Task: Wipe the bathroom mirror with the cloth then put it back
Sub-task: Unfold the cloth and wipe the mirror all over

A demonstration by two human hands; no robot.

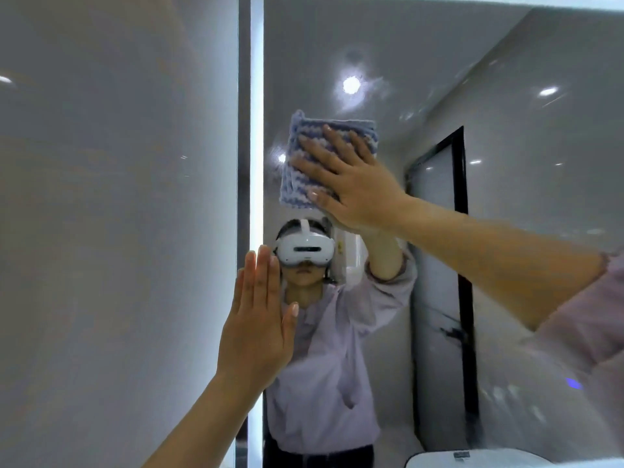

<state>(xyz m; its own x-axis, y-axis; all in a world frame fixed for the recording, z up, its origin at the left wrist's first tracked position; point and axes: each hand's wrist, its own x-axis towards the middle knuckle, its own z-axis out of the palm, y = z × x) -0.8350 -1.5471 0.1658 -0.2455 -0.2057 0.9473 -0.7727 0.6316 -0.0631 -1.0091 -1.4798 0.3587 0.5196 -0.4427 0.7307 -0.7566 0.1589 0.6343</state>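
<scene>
Blue-and-white woven cloth (304, 160) lay flat against the bathroom mirror (506, 163), high on the glass and near its left side, just right of the lit vertical strip (256, 130) that ran down the mirror's edge. The right hand (351, 187) pressed it there, palm on the fabric and fingers spread wide across it, the thumb lying along the cloth's lower edge; nothing was pinched or gripped, the cloth being held only by the flat of the hand. The bare right forearm reached in from the right, its lilac sleeve (594, 319) pushed back near the elbow.

Lower and to the left, the left hand (256, 319) stood upright and open, fingers straight and close together, holding nothing; it sat at the mirror's left edge over the lit strip, though whether it touched the glass could not be told.

In the reflection stood the person in a lilac top with a white headset (305, 248), one arm raised to the cloth. Ceiling lights (351, 85) and a dark-framed door (439, 282) showed behind. A grey glossy wall (118, 231) filled the left.
</scene>
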